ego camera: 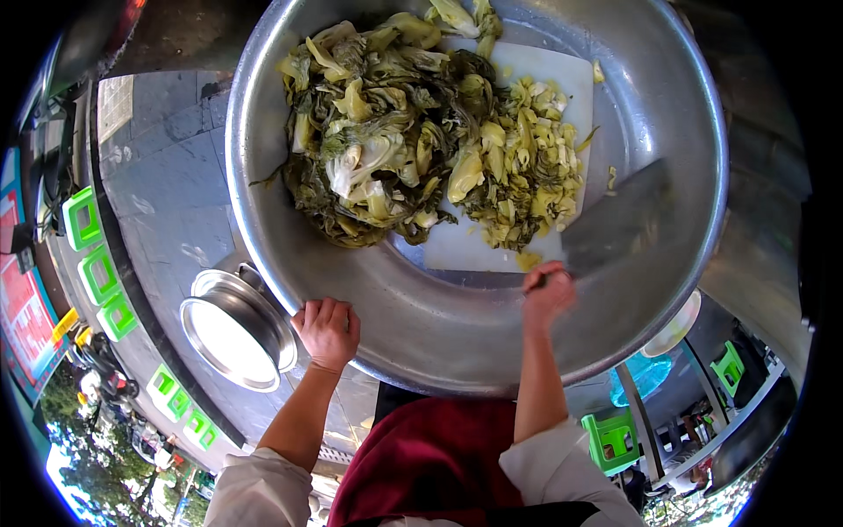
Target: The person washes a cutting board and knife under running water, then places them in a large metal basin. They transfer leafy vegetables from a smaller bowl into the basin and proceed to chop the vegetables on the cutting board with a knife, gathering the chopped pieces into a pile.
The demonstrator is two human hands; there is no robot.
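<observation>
Before me stands a wide metal basin (421, 342) with a white cutting board (471, 253) inside it. Whole leafy greens, seemingly pickled mustard greens (369, 145), are heaped over the board's left side and beyond it. Chopped greens (533, 158) lie in a pile on the right of the board. My right hand (550, 286) grips the handle of a cleaver (616, 221), its broad blade blurred and over the basin just right of the board. My left hand (329, 332) rests on the basin's near-left rim, fingers bent over the edge.
Left of the basin, metal pots (237, 336) sit on the grey tiled floor (178, 178). Green plastic stools (99, 273) line the far left; another green stool (612, 444) is at lower right. A blue plastic bag (642, 379) hangs near a metal frame (639, 415).
</observation>
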